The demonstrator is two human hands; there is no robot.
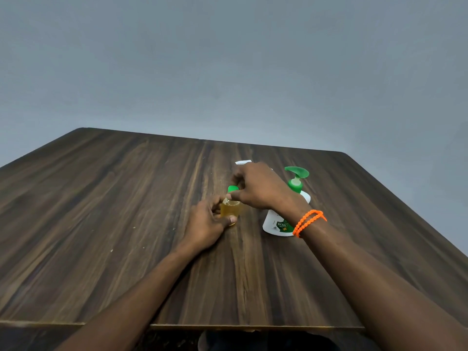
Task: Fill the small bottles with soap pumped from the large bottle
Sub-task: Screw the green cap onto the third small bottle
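A small clear bottle (230,210) holding amber soap stands on the wooden table (126,211) near the middle. My left hand (206,228) wraps its body from the left. My right hand (260,187), with an orange bead bracelet on the wrist, pinches the bottle's green cap (232,189) from above. The large white soap bottle (278,222) with a green pump head (297,172) stands just right of the small bottle, partly behind my right wrist. A white object (242,162) shows behind my right hand, mostly hidden.
The table's far edge meets a plain grey wall (228,72). The near table edge lies at the bottom of the view, with a dark shape (253,342) below it.
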